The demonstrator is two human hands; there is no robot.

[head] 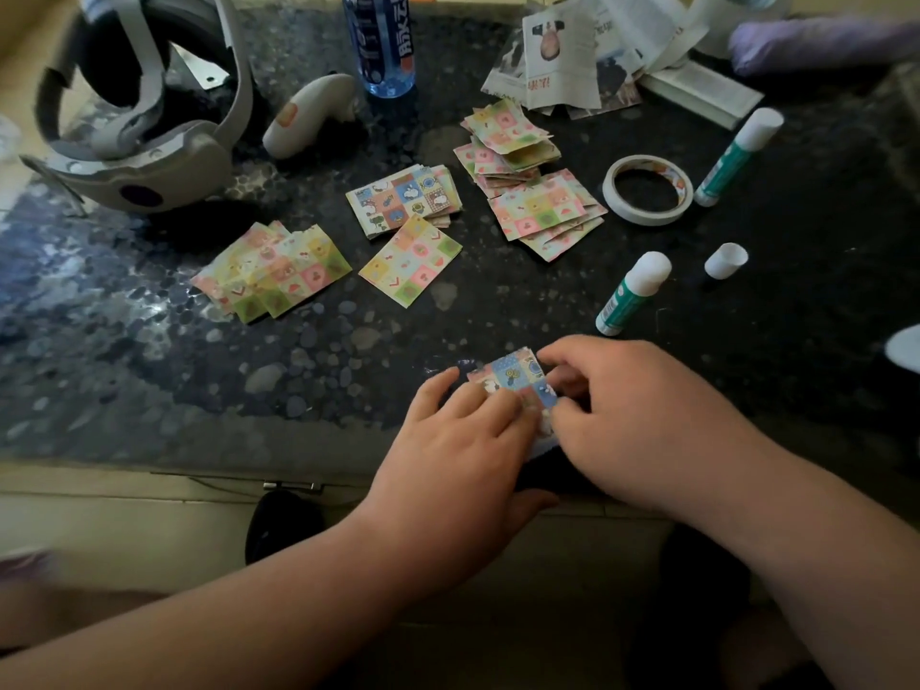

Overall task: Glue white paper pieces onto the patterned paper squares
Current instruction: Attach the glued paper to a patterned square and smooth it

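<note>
Black speckled stone tabletop (149,371) carries everything. At 6 o'clock, near its front edge, your patterned paper square (515,377) lies flat. Your left hand (463,440) rests straight fingers on its left part. Your right hand (632,415) curls fingers and thumb at its right edge, pinching it. At 1 o'clock of your hands lies a green glue stick (631,296), with a loose white cap (726,261) near it. A tape roll (647,189) and a second glue stick (737,156) lie farther on. Stacks of patterned squares (547,211) spread from 10 to 12 o'clock. A blue-labelled water bottle (381,42) stands at 12, and a headset (134,117) sits at 10. Bare stone lies at 9 o'clock of your hands.
</note>
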